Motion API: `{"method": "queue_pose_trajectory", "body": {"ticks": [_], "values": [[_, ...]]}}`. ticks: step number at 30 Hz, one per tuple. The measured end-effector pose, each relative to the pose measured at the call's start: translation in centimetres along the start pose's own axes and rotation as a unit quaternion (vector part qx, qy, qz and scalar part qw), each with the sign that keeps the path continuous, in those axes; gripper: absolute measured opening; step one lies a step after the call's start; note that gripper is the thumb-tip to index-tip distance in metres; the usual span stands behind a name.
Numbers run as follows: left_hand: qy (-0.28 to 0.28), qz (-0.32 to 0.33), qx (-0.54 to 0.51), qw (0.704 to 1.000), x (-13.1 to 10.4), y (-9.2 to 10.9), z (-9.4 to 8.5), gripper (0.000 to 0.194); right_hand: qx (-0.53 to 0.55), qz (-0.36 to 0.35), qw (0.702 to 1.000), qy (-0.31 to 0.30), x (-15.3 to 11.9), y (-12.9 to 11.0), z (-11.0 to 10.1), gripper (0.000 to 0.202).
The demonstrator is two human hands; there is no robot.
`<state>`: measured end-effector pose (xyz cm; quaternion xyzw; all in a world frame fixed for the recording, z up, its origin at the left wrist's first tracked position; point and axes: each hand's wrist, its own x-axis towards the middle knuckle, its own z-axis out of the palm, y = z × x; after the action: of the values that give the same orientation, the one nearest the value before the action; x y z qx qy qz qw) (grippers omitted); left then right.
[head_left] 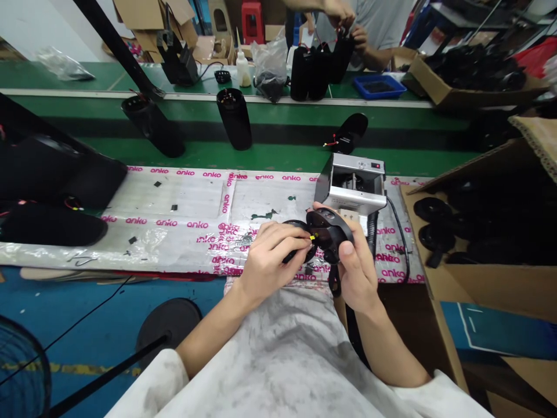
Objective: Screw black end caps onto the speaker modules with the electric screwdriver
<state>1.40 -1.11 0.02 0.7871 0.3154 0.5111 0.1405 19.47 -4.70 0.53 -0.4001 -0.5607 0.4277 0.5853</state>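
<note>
Both my hands meet above the near edge of the wrapped table, in front of a silver metal machine [357, 198]. My right hand [359, 270] is closed around a glossy black rounded part [327, 223], its thumb on the near side. In my left hand [278, 251] the fingers are pinched at a black round piece [297, 255], partly covered by them. A tiny yellow piece [312, 237] shows between the two black parts, at my left fingertips. Whether the two parts are joined is hidden. A black strap [334, 281] hangs below them.
Black cylinders [235, 119] stand on the green bench, and a black part with red wires [350, 132] lies behind the machine. A cardboard box [491, 284] with black parts is at my right. Across the bench another person's hands [343, 17] work. A fan [21, 366] stands lower left.
</note>
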Motion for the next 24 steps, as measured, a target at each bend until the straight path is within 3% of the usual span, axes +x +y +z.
{"method": "queue_pose_trajectory", "body": {"ticks": [11,17,24], "values": [[-0.031,-0.006,0.035,0.999,0.77,-0.17,-0.13,0.010,-0.096,-0.082,0.992,-0.029,0.41,-0.39,-0.16,0.044],[0.031,-0.038,-0.001,0.999,0.15,-0.16,0.36,0.012,-0.042,-0.035,0.998,-0.037,0.41,-0.18,-0.08,0.042],[0.010,-0.035,0.025,0.999,0.10,0.24,0.35,0.012,-0.010,-0.023,0.999,-0.022,0.08,0.35,0.17,0.042]]}}
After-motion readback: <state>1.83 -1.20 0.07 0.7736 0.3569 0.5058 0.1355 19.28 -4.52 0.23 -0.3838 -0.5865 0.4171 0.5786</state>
